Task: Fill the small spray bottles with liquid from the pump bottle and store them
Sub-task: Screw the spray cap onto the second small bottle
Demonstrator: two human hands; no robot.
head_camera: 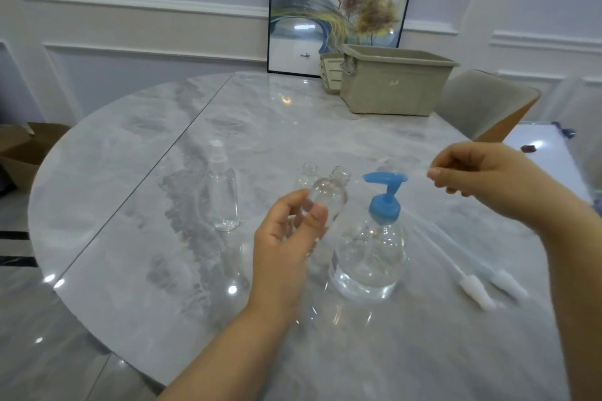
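- The left hand (286, 231) holds an uncapped small spray bottle (325, 197) above the bench (130, 238); its fingers and thumb curl round the lower half of the clear body, and the open neck tilts up and to the right, toward the pump bottle's spout.
- The pump bottle (371, 257) stands upright on the bench just right of the left hand, clear — with liquid in the lower part — and topped by a blue pump head (386, 192).
- The right hand (488, 179) hovers above and right of the pump head, fingers curled in a narrow pinch; something thin and pale seems to sit between fingertip and thumb, but blur hides what it is.
- A second uncapped small bottle (308, 177) stands behind the held one, partly hidden by it.
- A third small bottle with its white spray cap on (223, 192) stands upright well to the left.
- Two loose spray tops with long dip tubes (475, 291) lie flat on the bench to the right of the pump bottle, side by side.
- At the far edge sits a beige storage bin (394, 85), a smaller basket (330, 75) touching its left side, and a framed picture (338, 6) leaning on the wall behind — a chair (485, 104) stands to the right.
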